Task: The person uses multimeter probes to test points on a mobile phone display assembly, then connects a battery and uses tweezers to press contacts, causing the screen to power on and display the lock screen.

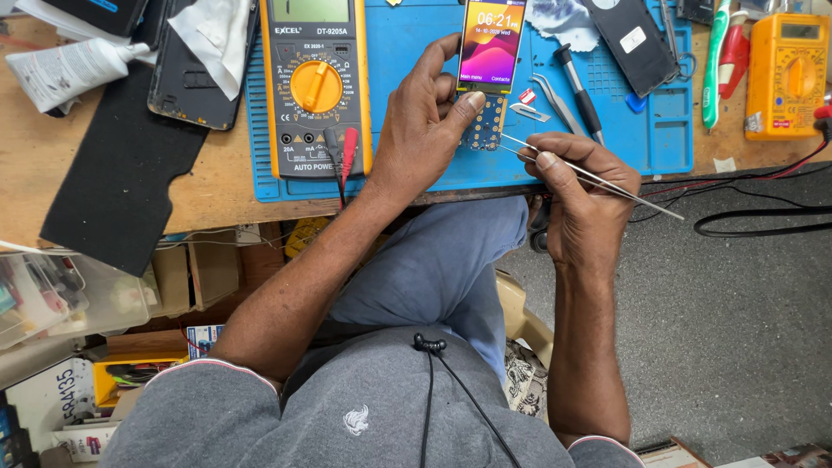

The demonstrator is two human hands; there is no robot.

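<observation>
The left hand (pixel 425 130) pins the small phone board (pixel 488 121) to the blue mat (pixel 407 52) on the bench, thumb pressed down to steady it; at 3 o'clock the right hand (pixel 576 195) pinches tweezers (pixel 589 176), tips angled towards its keypad contacts

A wooden table (pixel 104 186) runs across the top of the scene, its surface worn and pale brown, with a blue work mat (pixel 407 52) laid over its middle and reaching the near edge. To the right the floor (pixel 737 321) is dull grey concrete, rough and speckled, with black cables (pixel 754 227) trailing across it from the table's right end. Under the table's left side, cardboard boxes (pixel 186 277) and clear plastic containers (pixel 61 299) are crowded together. A cream plastic chair (pixel 520 312) shows below the near edge. The light is even and soft.
</observation>
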